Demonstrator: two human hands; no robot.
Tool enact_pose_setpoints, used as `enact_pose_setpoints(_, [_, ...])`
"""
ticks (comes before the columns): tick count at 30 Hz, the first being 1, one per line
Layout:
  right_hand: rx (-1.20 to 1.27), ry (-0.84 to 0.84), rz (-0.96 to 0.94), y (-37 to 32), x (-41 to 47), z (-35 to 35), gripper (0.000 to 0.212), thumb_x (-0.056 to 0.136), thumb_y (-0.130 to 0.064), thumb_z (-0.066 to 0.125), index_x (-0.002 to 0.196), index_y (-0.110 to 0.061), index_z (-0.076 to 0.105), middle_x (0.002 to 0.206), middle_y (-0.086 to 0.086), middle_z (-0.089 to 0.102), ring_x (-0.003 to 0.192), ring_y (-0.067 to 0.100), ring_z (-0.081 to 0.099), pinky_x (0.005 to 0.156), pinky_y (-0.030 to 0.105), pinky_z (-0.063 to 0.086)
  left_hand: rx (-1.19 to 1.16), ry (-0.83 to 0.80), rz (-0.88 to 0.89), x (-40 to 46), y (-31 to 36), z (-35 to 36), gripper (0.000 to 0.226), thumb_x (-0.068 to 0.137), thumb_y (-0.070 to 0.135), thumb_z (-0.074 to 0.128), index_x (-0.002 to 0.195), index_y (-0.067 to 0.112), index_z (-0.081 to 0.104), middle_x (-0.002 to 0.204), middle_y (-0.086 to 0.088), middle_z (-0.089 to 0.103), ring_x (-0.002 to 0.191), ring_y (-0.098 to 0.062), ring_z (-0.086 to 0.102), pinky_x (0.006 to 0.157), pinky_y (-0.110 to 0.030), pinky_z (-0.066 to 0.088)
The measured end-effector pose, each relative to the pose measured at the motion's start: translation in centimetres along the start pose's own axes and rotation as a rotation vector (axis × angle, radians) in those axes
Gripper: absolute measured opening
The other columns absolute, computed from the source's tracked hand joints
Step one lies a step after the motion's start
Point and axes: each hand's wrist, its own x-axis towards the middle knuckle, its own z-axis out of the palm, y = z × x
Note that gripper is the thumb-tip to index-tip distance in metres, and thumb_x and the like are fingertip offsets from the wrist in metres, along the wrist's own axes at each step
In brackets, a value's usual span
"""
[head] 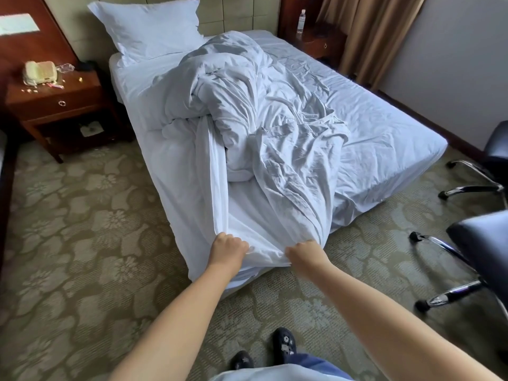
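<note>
— What is around you?
— A carpet [82, 229] with pale flower shapes on olive green fills the lower left of the frame. A single bed [384, 127] in a smooth white fitted sheet runs from the centre up to the top middle.

— Anything that holds something?
— The wooden nightstand [55, 97] at upper left has a closed drawer with a ring pull. Its open shelf below holds a flat white item [92, 129] I cannot make out. A cream telephone [41, 72] and small scraps sit on top. A clear plastic bottle [301, 22] stands on the second nightstand [321, 45], top right; I cannot tell how full it is.

— And your hands?
— Both are clenched on the edge of the white duvet [275, 149] at the bed's foot corner, lower centre. My left hand [229, 247] and my right hand [303, 253] bunch the thin, creased cloth, close together but not touching. The rest lies crumpled in a soft heap along the bed's middle, below a plump, squarish pillow [154, 26].
</note>
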Motion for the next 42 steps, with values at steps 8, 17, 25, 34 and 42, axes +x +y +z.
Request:
enact_pose_setpoints(8, [0.498,0.244,0.290,-3.2,-1.9,-0.7,0.012,0.082,-0.003,0.043,0.079,-0.012,0.051,0.083,0.009,0.066,0.078,0.029,0.061,0.059,0.030,0.037,-0.160,0.253,-0.141,-2.7,-1.7,-1.3,0.012,0.080,-0.003,0.060,0.071,0.006,0.063,0.071,-0.009,0.064,0.068,-0.028,0.059,0.066,-0.031,0.044])
enact_pose_setpoints(17, [0.497,-0.109,0.095,-6.8,-3.2,1.7,0.011,0.082,-0.008,0.046,0.088,-0.018,0.047,0.083,0.000,0.054,0.087,0.026,0.053,0.065,0.030,0.036,0.126,-0.099,-0.035,-6.1,-2.2,3.0,0.026,0.091,0.003,0.047,0.106,0.014,0.064,0.108,-0.005,0.065,0.101,-0.026,0.057,0.090,-0.033,0.039])
enact_pose_setpoints(25, [0.344,-0.017,0.031,-1.6,1.0,0.2,0.066,0.082,-0.024,0.058,0.144,-0.025,0.034,0.147,0.002,0.034,0.141,0.021,0.022,0.115,0.039,0.014,-0.395,-0.523,-0.119,-2.1,-1.2,2.7,0.053,0.092,0.006,0.045,0.142,0.019,0.036,0.146,-0.011,0.034,0.129,-0.031,0.041,0.102,-0.034,0.040])
enact_pose_setpoints(34, [0.330,0.052,0.002,8.5,6.6,-1.3,0.072,0.089,-0.029,0.056,0.150,-0.026,0.020,0.155,0.003,0.022,0.145,0.022,0.013,0.117,0.039,0.010,-0.510,-0.355,-0.209,6.1,0.4,-1.3,0.052,0.098,0.020,0.040,0.149,0.023,0.026,0.154,-0.001,0.027,0.137,-0.023,0.035,0.109,-0.033,0.034])
enact_pose_setpoints(42, [0.332,0.089,-0.134,18.9,11.9,-2.6,0.072,0.088,-0.029,0.058,0.150,-0.024,0.021,0.156,0.005,0.022,0.145,0.023,0.015,0.115,0.037,0.016,-0.665,-0.215,-0.385,16.5,3.9,-7.7,0.064,0.094,0.031,0.053,0.150,0.023,0.023,0.154,-0.004,0.027,0.131,-0.026,0.043,0.100,-0.031,0.041])
